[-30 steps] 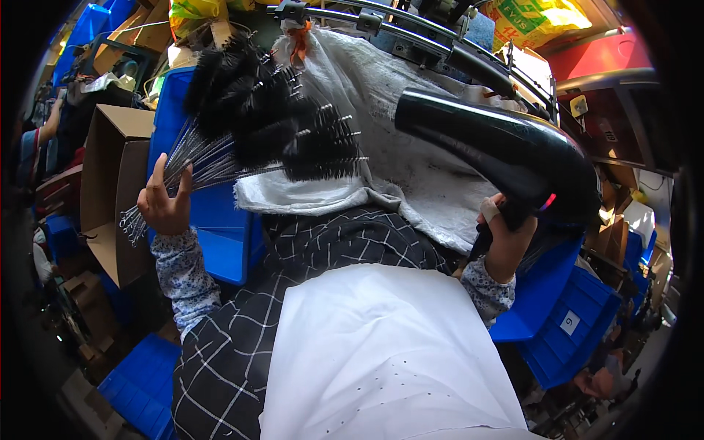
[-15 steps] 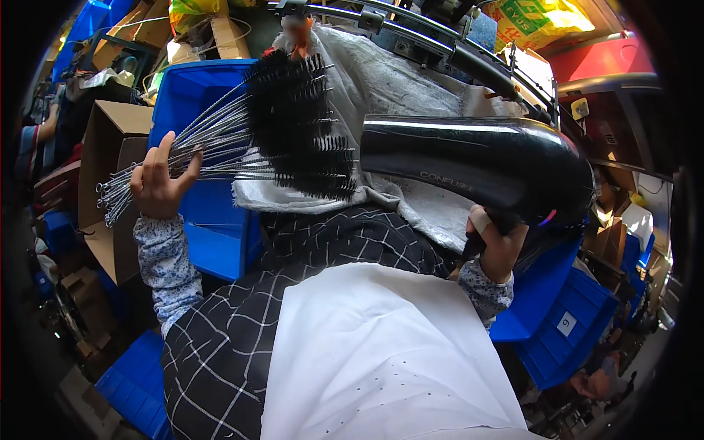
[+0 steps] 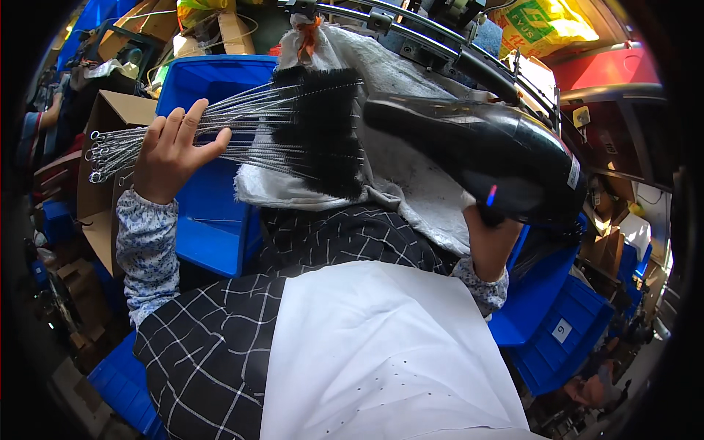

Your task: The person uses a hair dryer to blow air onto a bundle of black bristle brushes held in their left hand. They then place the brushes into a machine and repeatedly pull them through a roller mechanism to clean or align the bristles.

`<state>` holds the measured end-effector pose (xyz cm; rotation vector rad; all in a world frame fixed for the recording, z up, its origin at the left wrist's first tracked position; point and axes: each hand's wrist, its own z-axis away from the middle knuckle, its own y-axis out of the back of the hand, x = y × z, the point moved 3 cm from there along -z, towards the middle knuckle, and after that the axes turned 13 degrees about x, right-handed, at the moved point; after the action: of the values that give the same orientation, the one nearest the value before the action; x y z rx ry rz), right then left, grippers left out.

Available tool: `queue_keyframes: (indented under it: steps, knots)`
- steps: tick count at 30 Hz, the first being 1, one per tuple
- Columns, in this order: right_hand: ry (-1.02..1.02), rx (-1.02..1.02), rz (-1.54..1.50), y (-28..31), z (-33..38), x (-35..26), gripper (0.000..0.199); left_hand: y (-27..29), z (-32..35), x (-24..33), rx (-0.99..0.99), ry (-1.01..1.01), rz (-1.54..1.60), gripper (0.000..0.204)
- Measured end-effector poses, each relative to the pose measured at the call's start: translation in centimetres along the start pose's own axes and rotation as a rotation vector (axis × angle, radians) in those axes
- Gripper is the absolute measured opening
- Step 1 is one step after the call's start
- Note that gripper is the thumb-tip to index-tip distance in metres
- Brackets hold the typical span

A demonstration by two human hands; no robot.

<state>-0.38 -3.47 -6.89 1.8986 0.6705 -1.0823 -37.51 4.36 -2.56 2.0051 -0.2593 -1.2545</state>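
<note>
A bundle of wire-handled brushes with black bristles lies across the white cloth, its looped wire ends pointing left. My left hand rests on the twisted wire handles, fingers stretched and spread over them. My right hand is closed around the handle of a black hair dryer, most of the grip hidden beneath its body. The dryer's nozzle points left, close to the bristle tips. Under the brushes and dryer is a grubby white cloth sack, tied with orange string at its top.
A blue bin stands beneath the brush handles, with a cardboard box to its left. More blue bins are at the right. Metal rails of a machine run along the far side. A white apron covers my lap.
The bristle heads have shifted right and turned more level. My left hand's fingers have straightened and spread. The dryer has tilted, its nozzle now nearer the bristles.
</note>
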Motion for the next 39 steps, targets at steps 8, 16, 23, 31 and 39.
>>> queue_keyframes:
  steps: [8,16,23,31,39]
  knots:
    - [-0.155,0.012,-0.047,0.2,-0.2,1.1,0.014,0.0,0.5,0.3,0.027,-0.031,-0.040,0.032]
    - [-0.246,-0.037,-0.246,0.6,0.6,1.2,0.019,-0.7,3.3,1.3,0.245,0.052,-0.226,0.020]
    - [-0.203,-0.049,-0.287,0.9,0.3,0.3,0.031,0.1,4.1,0.4,0.455,0.021,-0.344,0.036]
    - [-0.275,-0.121,-0.260,0.9,0.4,0.4,0.020,1.0,3.5,-1.4,0.495,0.001,-0.264,0.034]
    - [-0.274,0.054,-0.354,-0.3,-1.1,0.5,0.017,-2.6,6.5,0.0,0.091,0.444,0.377,0.036]
